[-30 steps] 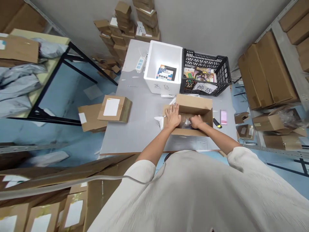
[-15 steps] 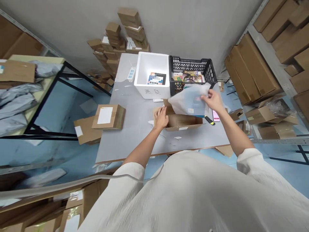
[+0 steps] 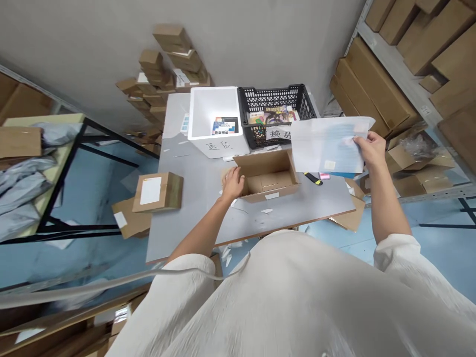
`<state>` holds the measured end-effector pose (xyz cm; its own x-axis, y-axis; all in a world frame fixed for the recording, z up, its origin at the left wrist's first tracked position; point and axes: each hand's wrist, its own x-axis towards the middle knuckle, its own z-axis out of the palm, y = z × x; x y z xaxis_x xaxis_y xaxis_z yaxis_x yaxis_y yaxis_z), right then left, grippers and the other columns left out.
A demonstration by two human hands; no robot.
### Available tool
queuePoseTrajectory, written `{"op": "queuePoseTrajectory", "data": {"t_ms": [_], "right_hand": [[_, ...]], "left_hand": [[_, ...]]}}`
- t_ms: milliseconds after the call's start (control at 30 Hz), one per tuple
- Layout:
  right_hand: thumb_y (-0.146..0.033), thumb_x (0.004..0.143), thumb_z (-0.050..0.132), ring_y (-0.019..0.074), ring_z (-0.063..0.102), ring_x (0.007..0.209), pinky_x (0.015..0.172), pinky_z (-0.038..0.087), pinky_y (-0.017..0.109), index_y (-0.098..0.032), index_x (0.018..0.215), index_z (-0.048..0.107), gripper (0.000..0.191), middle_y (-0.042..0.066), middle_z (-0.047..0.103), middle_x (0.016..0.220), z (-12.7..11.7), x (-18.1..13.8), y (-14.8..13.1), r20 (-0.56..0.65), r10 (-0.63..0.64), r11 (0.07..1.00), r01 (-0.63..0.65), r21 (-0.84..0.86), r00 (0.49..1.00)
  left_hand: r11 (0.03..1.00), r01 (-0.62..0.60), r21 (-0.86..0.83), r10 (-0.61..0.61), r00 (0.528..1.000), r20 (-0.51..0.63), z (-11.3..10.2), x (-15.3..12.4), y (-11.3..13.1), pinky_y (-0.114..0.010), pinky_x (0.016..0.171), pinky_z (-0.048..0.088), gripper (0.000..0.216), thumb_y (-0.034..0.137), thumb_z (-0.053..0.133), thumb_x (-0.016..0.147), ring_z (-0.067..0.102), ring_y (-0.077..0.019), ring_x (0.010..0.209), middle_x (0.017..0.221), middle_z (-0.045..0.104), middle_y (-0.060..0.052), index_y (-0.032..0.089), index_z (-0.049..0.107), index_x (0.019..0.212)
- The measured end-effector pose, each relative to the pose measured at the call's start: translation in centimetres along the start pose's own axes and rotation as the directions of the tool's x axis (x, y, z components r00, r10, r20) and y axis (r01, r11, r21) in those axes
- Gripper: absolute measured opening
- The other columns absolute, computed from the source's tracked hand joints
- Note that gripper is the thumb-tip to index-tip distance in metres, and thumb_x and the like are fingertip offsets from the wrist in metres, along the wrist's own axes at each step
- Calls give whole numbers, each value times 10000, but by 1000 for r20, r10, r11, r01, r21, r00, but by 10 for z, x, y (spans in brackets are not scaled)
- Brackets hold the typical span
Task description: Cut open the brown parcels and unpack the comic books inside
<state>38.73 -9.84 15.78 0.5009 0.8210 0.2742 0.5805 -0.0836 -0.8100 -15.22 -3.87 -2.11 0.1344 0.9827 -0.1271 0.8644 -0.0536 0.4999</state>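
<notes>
Grey desk (image 3: 208, 198) amid stacked cartons. Translucent bagged packet (image 3: 327, 145) raised above desk's right edge, pinched in right hand (image 3: 372, 151). Left hand (image 3: 232, 182), fingers loosely spread, pressing open cardboard box (image 3: 266, 174). Beyond: white foam bin (image 3: 215, 144), black crate (image 3: 256, 101).

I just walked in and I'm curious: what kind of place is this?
Most likely a parcel packing or returns room in a small warehouse. Brown cartons fill the metal shelving, more boxes are stacked against the wall, and an open cardboard box sits on the grey table beside a white foam bin and black crate holding books.
</notes>
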Motion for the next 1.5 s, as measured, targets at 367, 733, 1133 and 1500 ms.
{"op": "queuePoseTrajectory", "data": {"t_ms": [367,733,1133,1500], "right_hand": [[-407,834,803,302,793,905,785,669,415,-243,981,739,230,76,804,935,-43,-21,47,-51,85,962,-95,-255,995],[-452,764,793,258,739,852,850,616,369,-210,980,765,326,35,774,864,29,-39,87,102,137,953,-103,-285,985],[-359,650,852,242,708,776,830,611,375,-225,870,731,284,3,743,737,107,-134,184,315,599,797,-588,-141,737],[-494,691,863,245,662,812,731,566,330,-235,777,674,332,-22,659,668,114,-174,221,387,599,799,-560,-221,701]], "left_hand": [[999,15,36,-14,1000,-4,6,5,-4,-580,1444,285,618,428,397,1109,408,-341,1716,1808,511,-150,226,544,1675],[999,6,44,-5,1000,-8,10,7,-8,-567,1444,286,637,415,385,1103,418,-344,1707,1814,498,-172,172,557,1666],[999,-15,46,15,1000,-14,15,11,-21,-618,1419,323,620,430,440,1097,447,-377,1691,1801,514,-180,213,581,1661],[999,-32,43,33,999,-14,13,14,-28,-619,1405,350,621,477,451,1092,470,-390,1662,1763,554,-182,222,604,1637]]}}
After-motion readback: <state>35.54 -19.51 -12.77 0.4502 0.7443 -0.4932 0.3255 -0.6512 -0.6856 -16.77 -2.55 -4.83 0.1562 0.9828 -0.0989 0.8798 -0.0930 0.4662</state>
